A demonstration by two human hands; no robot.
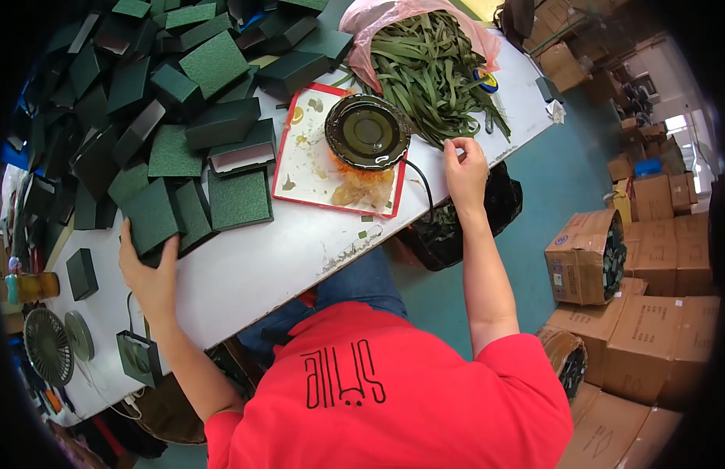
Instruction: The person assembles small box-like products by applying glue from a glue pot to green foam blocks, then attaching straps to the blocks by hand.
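My left hand has its thumb and fingers around the near end of a dark green box, at the front of a large pile of similar boxes. My right hand is pinched at the near edge of a heap of green ribbons, with a ribbon end at its fingertips. The heap spills from a pink plastic bag. Between my hands, a round black pot of dark, glossy liquid stands on a stained white tray with a red rim.
A black cord runs from the pot over the table edge. Left are a small fan, a lone green box and a box with a ribbon loop. A tape roll lies by the ribbons. Cardboard cartons stand right.
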